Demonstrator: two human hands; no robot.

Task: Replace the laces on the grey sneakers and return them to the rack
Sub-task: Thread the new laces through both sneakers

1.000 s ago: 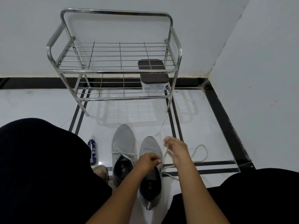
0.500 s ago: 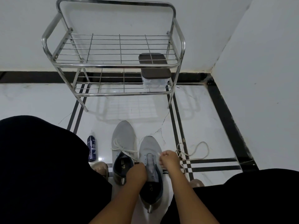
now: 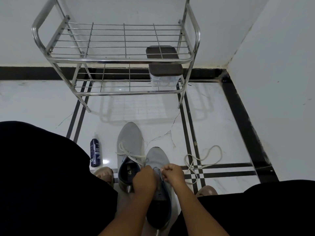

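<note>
Dim, flat, bluish indoor light; faint shadow under the rack (image 3: 119, 61) on the glossy floor (image 3: 213, 116) (wide-angle bowing at edges).

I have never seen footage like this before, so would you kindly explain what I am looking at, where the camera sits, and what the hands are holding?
There is no machine here: a person wears one wide-angle camera on the head, looking forward and down at their own bare hands. Two grey sneakers stand on the white tiled floor. The left hand and right hand both work at the right sneaker, fingers curled; the right hand pinches a thin white lace. What the left hand grips is hidden. The left sneaker carries a loosely threaded white lace. A loose lace lies on the floor to the right, a dark spray bottle to the left. Beyond stands a metal rack holding a brown-lidded container.
</note>
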